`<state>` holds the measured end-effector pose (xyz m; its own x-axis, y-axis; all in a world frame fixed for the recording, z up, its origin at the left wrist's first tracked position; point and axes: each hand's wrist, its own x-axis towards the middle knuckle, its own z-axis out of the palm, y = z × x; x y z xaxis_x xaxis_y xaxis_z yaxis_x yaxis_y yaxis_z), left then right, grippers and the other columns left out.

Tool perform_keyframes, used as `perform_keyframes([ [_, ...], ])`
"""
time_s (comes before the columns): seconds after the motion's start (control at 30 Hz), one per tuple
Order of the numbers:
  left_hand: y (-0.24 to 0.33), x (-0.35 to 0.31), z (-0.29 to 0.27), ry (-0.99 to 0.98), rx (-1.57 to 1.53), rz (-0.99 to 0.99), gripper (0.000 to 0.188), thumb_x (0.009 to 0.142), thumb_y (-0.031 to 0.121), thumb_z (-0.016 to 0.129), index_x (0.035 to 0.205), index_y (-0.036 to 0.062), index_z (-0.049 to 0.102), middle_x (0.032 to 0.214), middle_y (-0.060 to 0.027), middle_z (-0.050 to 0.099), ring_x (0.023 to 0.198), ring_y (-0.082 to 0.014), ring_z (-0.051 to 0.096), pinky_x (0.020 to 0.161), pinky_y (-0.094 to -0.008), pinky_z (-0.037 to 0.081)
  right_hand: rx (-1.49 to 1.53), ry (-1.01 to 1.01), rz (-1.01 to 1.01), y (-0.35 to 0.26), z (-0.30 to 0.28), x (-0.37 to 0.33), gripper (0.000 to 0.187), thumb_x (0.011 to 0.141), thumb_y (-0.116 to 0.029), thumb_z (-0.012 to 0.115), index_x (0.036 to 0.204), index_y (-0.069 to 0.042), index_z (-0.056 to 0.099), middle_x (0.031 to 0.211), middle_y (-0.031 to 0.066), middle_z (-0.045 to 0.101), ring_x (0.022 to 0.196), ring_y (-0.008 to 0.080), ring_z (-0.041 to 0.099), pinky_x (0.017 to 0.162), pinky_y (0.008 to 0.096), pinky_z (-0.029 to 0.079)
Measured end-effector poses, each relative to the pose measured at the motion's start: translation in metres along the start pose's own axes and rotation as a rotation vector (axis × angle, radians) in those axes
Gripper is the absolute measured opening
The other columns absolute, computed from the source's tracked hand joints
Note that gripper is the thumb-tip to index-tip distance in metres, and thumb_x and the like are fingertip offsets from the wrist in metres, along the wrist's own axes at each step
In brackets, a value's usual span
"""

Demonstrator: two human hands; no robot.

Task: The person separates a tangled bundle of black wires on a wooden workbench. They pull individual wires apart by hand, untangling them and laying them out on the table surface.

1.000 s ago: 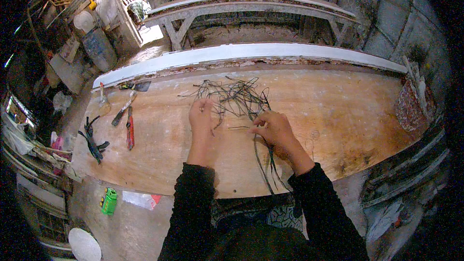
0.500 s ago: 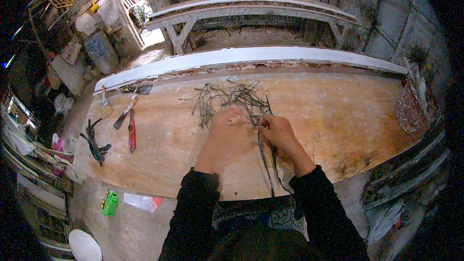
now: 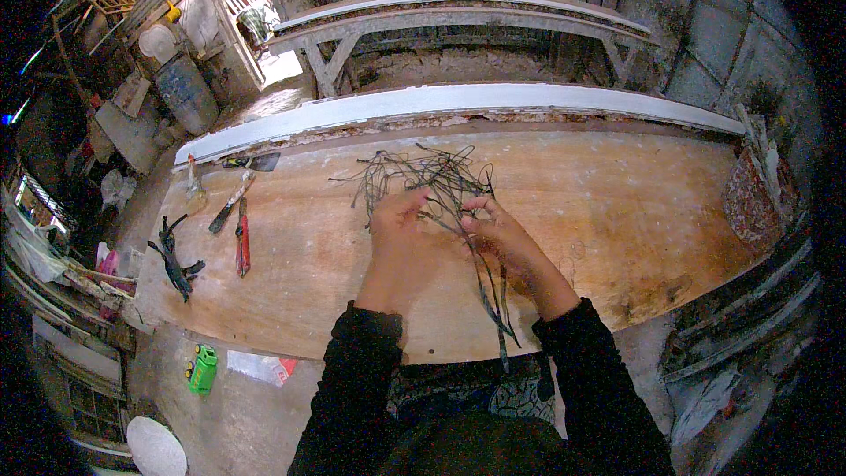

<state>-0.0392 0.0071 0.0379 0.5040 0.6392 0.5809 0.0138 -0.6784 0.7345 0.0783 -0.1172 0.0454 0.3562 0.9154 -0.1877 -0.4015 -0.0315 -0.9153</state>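
At the middle of the wooden tabletop (image 3: 617,203), just in front of the person, here's the tangle of dark cords (image 3: 423,160), loops sprawling every which way! The left hand (image 3: 397,222) is right in at its near edge, fingers curled and a bit blurred; whether they pinch a strand, I can't tell. Over to the right hand (image 3: 500,236): thumb and forefinger stand slightly apart beside the strands, and whether the other fingers grip any is hidden. Below, loose strands (image 3: 486,286) trail toward the tabletop's near edge. Out on the left lie a red tool (image 3: 243,242), a dark-ended one with a pale handle (image 3: 232,204), and a bundle of black strips (image 3: 175,260). And down on the floor, a green toy truck (image 3: 203,370)!
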Motion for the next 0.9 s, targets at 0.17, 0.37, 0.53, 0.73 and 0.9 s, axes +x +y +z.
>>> perform_keyframes([
  [0.17, -0.034, 0.010, -0.010, 0.228, -0.103, -0.241, 0.019, 0.074, 0.001, 0.055, 0.092, -0.0008, 0.059, 0.090, -0.0141, 0.059, 0.083, -0.0189, 0.056, 0.073, -0.0261, 0.043, -0.088, 0.021, 0.033, 0.000, 0.001, 0.000, 0.026, 0.082, -0.023, 0.052, 0.102, -0.009, 0.044, 0.075, 0.0009, 0.051, 0.068, 0.0110, 0.052, 0.057, 0.0221, 0.044],
  [0.37, -0.024, 0.021, -0.022, 0.475, -0.264, -0.308, 0.019, 0.079, 0.008, 0.054, 0.096, -0.0004, 0.059, 0.093, -0.0096, 0.059, 0.083, -0.0155, 0.055, 0.074, -0.0254, 0.044, -0.246, 0.033, 0.032, 0.012, -0.015, 0.007, 0.019, 0.081, -0.026, 0.053, 0.089, -0.009, 0.053, 0.070, -0.0012, 0.051, 0.060, 0.0073, 0.047, 0.050, 0.0194, 0.038],
  [0.53, -0.026, 0.022, -0.035, 0.532, -0.256, -0.291, 0.021, 0.081, 0.008, 0.051, 0.098, -0.0024, 0.057, 0.097, -0.0109, 0.058, 0.089, -0.0161, 0.054, 0.076, -0.0252, 0.044, -0.403, 0.032, -0.078, 0.021, -0.021, 0.016, 0.018, 0.080, -0.025, 0.054, 0.082, -0.008, 0.056, 0.067, -0.0006, 0.051, 0.056, 0.0104, 0.046, 0.046, 0.0228, 0.036],
  [0.73, -0.033, 0.021, -0.036, 0.516, -0.246, -0.258, 0.022, 0.081, 0.010, 0.052, 0.098, -0.0023, 0.057, 0.098, -0.0112, 0.058, 0.090, -0.0167, 0.054, 0.077, -0.0254, 0.044, -0.777, 0.162, -0.306, 0.028, -0.034, 0.025, 0.017, 0.077, -0.022, 0.057, 0.080, -0.005, 0.058, 0.070, 0.0033, 0.054, 0.063, 0.0133, 0.049, 0.058, 0.0258, 0.041],
  [0.9, -0.038, 0.021, -0.031, 0.448, -0.178, -0.266, 0.019, 0.080, 0.009, 0.053, 0.095, -0.0011, 0.059, 0.095, -0.0105, 0.059, 0.090, -0.0163, 0.054, 0.077, -0.0254, 0.043, -0.746, 0.345, -0.418, 0.024, -0.030, 0.024, 0.015, 0.079, -0.019, 0.056, 0.076, -0.005, 0.056, 0.064, 0.0012, 0.053, 0.060, 0.0098, 0.048, 0.059, 0.0200, 0.039],
])
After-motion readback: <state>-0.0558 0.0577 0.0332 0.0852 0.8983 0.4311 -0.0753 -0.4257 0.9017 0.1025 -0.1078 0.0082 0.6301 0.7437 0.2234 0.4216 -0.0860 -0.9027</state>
